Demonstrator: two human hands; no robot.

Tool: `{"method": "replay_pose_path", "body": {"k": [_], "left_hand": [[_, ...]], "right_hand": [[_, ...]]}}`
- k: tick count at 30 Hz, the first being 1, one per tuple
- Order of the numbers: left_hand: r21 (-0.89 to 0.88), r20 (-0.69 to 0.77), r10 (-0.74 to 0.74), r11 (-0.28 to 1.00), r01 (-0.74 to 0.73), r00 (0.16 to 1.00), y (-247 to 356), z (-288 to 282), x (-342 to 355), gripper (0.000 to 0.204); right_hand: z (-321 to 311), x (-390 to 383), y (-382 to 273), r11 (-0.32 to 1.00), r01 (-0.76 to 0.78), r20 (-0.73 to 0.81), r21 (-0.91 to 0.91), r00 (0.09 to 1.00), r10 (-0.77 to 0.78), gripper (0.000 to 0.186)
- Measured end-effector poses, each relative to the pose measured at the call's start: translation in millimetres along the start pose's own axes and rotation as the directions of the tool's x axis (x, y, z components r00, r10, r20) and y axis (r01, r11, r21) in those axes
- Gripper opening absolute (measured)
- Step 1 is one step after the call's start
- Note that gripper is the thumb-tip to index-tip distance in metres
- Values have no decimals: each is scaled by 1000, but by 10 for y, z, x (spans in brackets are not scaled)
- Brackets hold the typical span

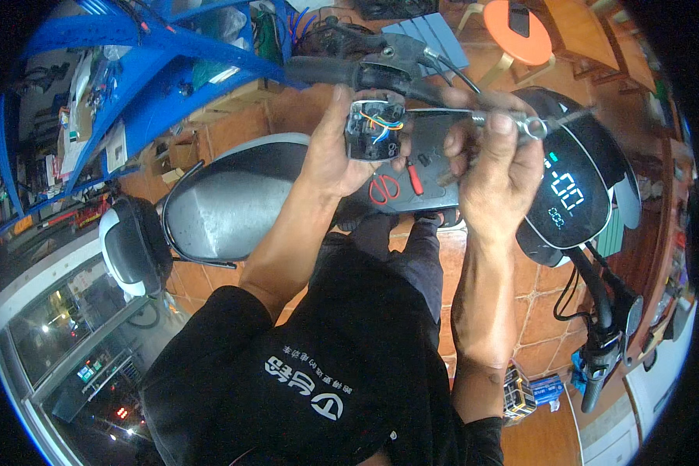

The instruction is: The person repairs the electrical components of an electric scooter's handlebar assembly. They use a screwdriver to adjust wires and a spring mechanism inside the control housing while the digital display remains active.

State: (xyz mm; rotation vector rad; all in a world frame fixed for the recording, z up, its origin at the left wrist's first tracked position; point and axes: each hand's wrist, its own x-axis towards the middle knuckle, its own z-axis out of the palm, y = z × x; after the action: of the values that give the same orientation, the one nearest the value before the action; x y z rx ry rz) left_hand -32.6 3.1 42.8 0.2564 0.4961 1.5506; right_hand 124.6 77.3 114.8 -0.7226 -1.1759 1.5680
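Note:
My left hand [334, 151] is closed round an opened handlebar switch housing [357, 147], just below the dark handlebar grip [326, 71]. Thin orange, yellow, white and blue wires [382, 124] show inside the housing. To its right, my right hand [495, 175] pinches a slim metal tool with a round ring-like part [533, 128]; its thin end is blurred and its exact kind is unclear. Beneath my hands, red-handled scissors [382, 190] and a small red-handled tool [415, 179] lie on the scooter's dark footboard [435, 194].
The scooter's seat [233, 198] is at left and its lit display [571, 182] at right, beside the other handlebar grip [592, 388]. A blue shelf rack [147, 78] holds clutter. An orange stool [516, 35] and a box [519, 392] stand on the tiled floor.

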Motion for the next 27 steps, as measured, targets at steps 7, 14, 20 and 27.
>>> {"method": "replay_pose_path", "body": {"k": [7,14,20,27], "left_hand": [[46,-79,14,999,-11,997,-9,110,-10,68],[23,-3,4,1000,-4,1000,-2,86,23,68],[-42,-32,15,999,-16,999,-6,117,26,69],[-75,-47,25,997,-28,999,-24,74,31,72]], "right_hand": [[110,-1,211,981,-26,62,192,998,14,18],[143,-44,323,996,75,31,50,997,-77,30],[134,-60,394,988,101,38,116,994,-106,21],[157,-40,430,983,120,49,142,991,-128,17]]}}
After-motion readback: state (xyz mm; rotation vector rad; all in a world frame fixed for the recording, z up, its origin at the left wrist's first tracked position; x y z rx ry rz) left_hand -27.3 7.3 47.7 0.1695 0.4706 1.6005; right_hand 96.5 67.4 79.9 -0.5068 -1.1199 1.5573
